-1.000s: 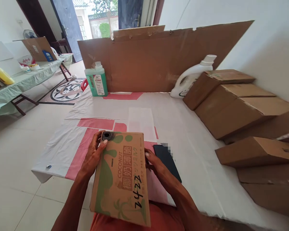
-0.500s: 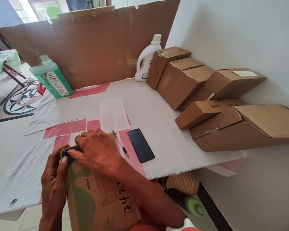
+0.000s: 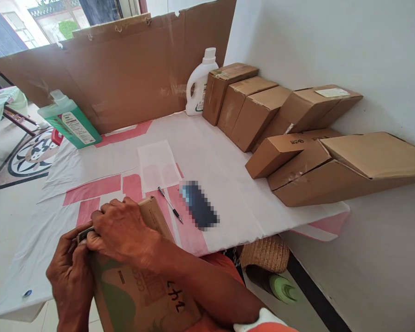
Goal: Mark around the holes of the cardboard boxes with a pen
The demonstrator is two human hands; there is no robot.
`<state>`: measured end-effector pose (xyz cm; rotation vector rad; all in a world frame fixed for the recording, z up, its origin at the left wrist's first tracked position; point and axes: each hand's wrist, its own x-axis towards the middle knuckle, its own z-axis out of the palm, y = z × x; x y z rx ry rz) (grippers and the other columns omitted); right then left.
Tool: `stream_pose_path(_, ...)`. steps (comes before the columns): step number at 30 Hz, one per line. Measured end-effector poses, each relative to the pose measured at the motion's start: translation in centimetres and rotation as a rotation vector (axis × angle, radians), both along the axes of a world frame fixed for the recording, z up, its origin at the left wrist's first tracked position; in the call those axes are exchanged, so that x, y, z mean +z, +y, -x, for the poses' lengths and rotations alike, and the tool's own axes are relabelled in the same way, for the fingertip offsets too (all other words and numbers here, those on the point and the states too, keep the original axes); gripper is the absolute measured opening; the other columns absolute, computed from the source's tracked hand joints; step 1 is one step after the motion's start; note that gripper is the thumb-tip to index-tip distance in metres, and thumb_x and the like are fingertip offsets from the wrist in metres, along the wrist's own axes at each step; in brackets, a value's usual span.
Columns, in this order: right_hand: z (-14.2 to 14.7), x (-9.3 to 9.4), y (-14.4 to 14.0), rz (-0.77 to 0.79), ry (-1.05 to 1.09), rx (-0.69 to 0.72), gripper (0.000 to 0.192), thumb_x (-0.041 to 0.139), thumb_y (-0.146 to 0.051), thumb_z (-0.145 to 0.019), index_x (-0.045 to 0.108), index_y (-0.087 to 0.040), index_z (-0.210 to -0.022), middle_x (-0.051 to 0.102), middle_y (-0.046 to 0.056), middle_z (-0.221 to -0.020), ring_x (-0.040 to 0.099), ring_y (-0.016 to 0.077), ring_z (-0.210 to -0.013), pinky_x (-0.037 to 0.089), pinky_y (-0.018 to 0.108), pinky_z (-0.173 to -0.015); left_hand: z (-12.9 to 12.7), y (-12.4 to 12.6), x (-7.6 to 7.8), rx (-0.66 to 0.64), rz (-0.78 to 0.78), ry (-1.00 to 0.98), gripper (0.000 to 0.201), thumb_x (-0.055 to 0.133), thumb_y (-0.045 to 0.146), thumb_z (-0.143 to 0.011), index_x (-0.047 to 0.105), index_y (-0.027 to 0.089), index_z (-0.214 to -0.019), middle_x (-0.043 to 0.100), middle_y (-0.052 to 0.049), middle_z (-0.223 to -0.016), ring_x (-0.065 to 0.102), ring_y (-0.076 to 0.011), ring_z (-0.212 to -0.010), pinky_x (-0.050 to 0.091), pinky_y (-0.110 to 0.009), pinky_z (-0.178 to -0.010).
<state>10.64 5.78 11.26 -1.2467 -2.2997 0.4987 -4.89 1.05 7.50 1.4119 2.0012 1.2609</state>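
At 7 o'clock on worktop [image 3: 228, 184] | left hand [image 3: 71, 276], right hand [image 3: 124, 233]: fingers grip printed cardboard box [image 3: 141, 295] top corner | 1 pen [image 3: 171, 211] at 1 o'clock | 7 plain cartons [image 3: 259, 115]

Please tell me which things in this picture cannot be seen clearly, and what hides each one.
Head view only:
- Small dark thing at the box corner: mostly covered by the left hand and right hand.
- Box print and handwritten digits: partly under the right forearm, cut off by the bottom edge.
- Phone: blurred out.
- Green bottle label: too small to read.
- Basket: half hidden under the table.
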Motion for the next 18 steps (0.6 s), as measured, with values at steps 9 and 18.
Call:
stream_pose_path(9,-3.3,-0.6,-1.2,-0.154,0.293,-0.121,0.025,0.058,-0.032,-0.106,0.075,-0.017,-0.117,0.080,0.011,-0.121,0.071,0.0273,-0.117,0.055,0.043,-0.101,-1.7,0.3,0.2,-0.169,-0.015,-0.106,0.043,0.073,0.061,-0.090,0.075,0.028,-0.118,0.075,-0.001,-0.115,0.068,-0.0229,-0.105,0.051,-0.028,-0.082)
stream_pose_path(18,-13.0,-8.3,-2.7,0.274,0.120,-0.733,0.011,0.061,-0.028,-0.102,0.068,-0.023,-0.108,0.074,0.005,-0.081,0.072,0.0263,-0.079,0.049,0.036,-0.072,-1.7,0.2,-1.0,-0.250,-0.071,-0.324,0.028,0.071,0.046,-0.096,0.071,0.029,-0.118,0.071,-0.002,-0.136,0.065,-0.0247,-0.126,0.051,-0.030,-0.098)
